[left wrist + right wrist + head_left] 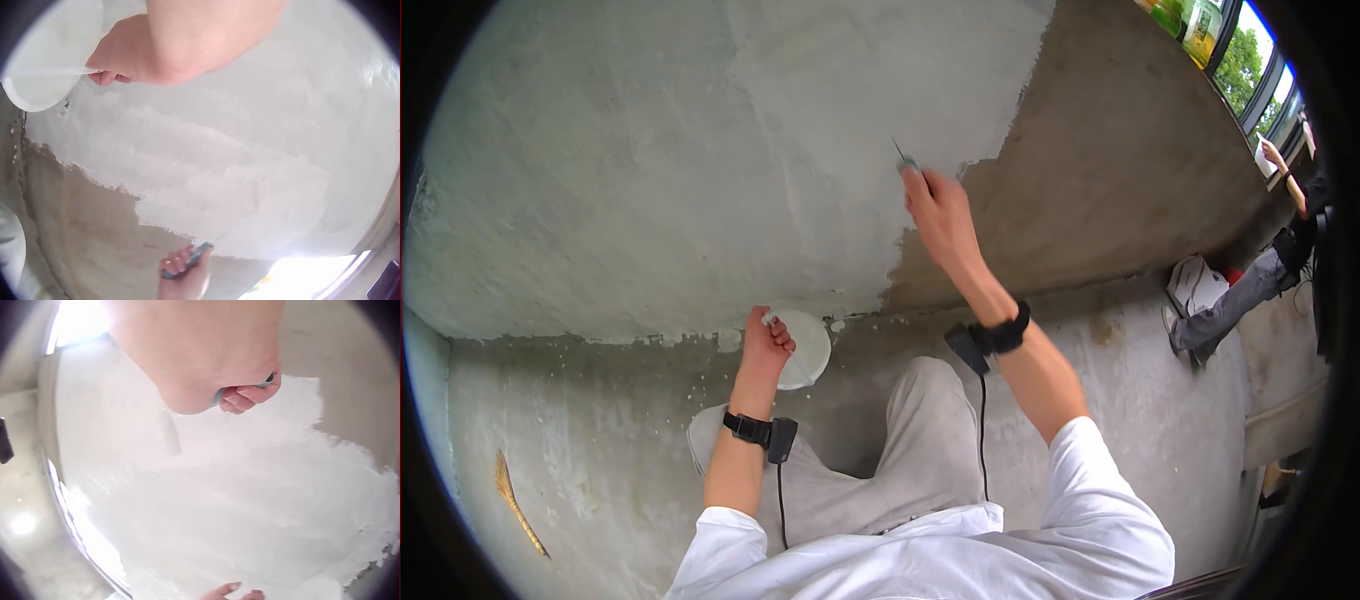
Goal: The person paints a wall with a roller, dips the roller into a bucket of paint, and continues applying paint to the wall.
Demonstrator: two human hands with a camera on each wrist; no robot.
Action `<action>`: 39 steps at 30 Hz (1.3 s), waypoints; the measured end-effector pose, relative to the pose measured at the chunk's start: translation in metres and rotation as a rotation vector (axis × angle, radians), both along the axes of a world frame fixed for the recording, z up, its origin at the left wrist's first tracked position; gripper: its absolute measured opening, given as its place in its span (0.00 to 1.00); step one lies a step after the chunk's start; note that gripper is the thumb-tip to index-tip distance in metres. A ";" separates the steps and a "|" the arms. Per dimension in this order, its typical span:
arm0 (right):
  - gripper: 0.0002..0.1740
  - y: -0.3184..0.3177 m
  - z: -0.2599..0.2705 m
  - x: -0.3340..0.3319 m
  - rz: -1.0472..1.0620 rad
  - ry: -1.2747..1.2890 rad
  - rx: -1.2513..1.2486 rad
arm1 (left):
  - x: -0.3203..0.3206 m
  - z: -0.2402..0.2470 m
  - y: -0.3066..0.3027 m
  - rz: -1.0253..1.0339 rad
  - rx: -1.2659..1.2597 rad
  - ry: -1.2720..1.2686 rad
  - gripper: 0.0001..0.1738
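Head view: my right hand, upper centre, clamped a scraper; broom, lower left, appeared here only. Left-wrist view: my left hand gripped a bucket handle.

The putty knife's handle is teal; the wall coating streaky whitish grey; the bare wall mottled brown; the bucket white.

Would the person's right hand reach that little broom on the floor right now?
Probably not: the right hand is up by the wall, gripping a teal-handled tool, and the broom lies on the floor past the left arm.
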State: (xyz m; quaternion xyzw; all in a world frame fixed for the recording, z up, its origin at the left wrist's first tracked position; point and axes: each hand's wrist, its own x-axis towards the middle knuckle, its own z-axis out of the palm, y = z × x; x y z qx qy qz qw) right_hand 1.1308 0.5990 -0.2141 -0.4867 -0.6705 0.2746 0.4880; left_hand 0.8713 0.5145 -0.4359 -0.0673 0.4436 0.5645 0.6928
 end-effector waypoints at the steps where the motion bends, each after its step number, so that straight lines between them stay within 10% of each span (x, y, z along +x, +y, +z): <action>1: 0.28 0.006 0.022 -0.012 0.011 -0.012 0.027 | 0.002 0.002 -0.001 -0.003 -0.001 0.000 0.15; 9: 0.29 0.032 0.092 -0.029 0.097 -0.019 0.164 | 0.002 0.008 0.000 -0.019 -0.073 -0.043 0.16; 23: 0.24 -0.027 -0.123 0.097 -0.145 0.057 -0.241 | 0.001 0.001 0.002 -0.017 -0.077 -0.020 0.16; 39: 0.30 0.050 0.171 -0.028 0.068 0.010 0.112 | -0.001 -0.008 0.008 -0.076 -0.127 -0.020 0.16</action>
